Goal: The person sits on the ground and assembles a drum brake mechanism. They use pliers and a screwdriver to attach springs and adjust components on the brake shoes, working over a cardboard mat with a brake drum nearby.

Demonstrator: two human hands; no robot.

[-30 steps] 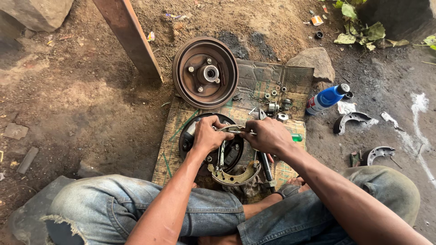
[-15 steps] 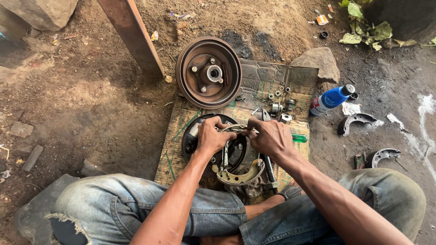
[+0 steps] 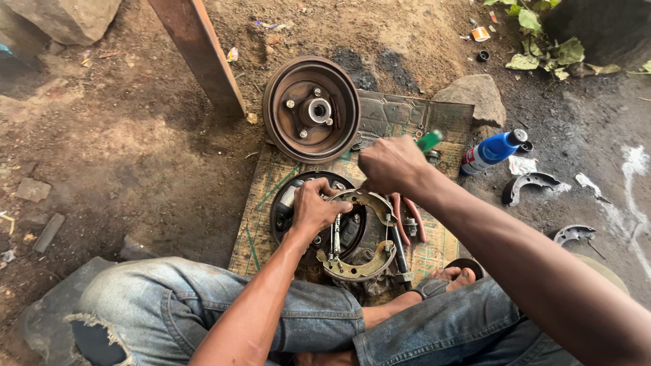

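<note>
Low centre: left hand (image 3: 313, 207) clamps curved, rusty metal brake shoes (image 3: 358, 234) on the round backing plate (image 3: 288, 203); right hand (image 3: 390, 165) above, fist closed on a green-handled screwdriver (image 3: 428, 140); beyond, a ribbed brown drum (image 3: 311, 108); blue bottle (image 3: 494, 150) right.

Brake backing plate (image 3: 288, 203), dark and round, lay flat on the mat just near of the drum. Two curved, rusty-tan brake shoes (image 3: 356, 268) sat on it, far one tipped up, joined by a spring (image 3: 335, 234). Green-handled tool (image 3: 428, 140) sat far right, handle upward.
</note>
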